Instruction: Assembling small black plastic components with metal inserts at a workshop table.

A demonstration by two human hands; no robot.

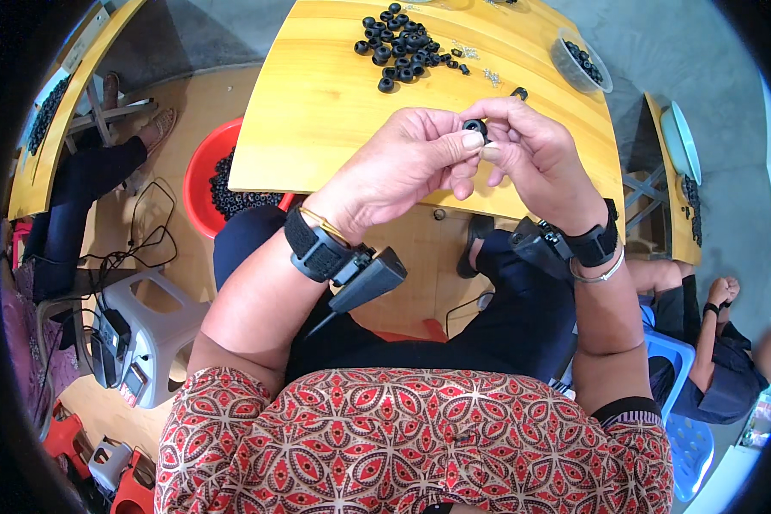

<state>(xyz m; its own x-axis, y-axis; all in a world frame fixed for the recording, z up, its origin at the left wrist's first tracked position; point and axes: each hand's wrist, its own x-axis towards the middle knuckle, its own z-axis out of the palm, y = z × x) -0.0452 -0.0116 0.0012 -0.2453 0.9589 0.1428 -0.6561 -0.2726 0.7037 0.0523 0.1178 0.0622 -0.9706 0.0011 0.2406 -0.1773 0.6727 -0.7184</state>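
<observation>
My left hand (394,167) and my right hand (535,158) meet over the near edge of the yellow wooden table (308,111). Between their fingertips is a small black round part (475,128) with a hole in its face. Both thumbs press at its lower side, and the fingers of each hand close round it. Whether a second small piece sits in the pinch is hidden. Just beyond my right hand lies another small black piece (519,92). Farther off spreads a pile of similar black round parts (387,53), with tiny silver metal pieces (492,78) beside it.
A clear plastic bowl (606,79) of black parts stands at the table's right edge. Left of the table, a red basin (195,184) holds many more. A grey stool (176,330) with cables is at left. Another person (720,368) sits at right; another's legs show at left.
</observation>
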